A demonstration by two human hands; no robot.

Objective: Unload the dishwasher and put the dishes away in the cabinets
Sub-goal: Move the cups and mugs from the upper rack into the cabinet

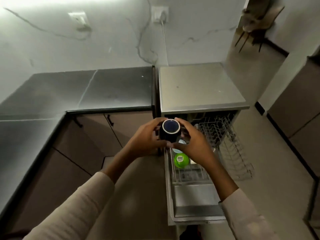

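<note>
A dark blue mug [170,130] with a pale rim is held bottom-up above the open dishwasher [204,87]. My left hand [147,138] grips its left side and my right hand [191,138] grips its right side, fingers curled round it. Below them the wire rack [230,144] is pulled out over the lowered door [192,201]. In the rack sit a green cup [181,160] and, partly hidden under my right hand, a pale blue dish [178,149].
A grey countertop [78,94] runs in an L to the left, with brown cabinet doors [97,134] and black handles beneath it. More brown cabinets [297,110] stand at the right. A wall socket with a white cord [160,14] is above the dishwasher.
</note>
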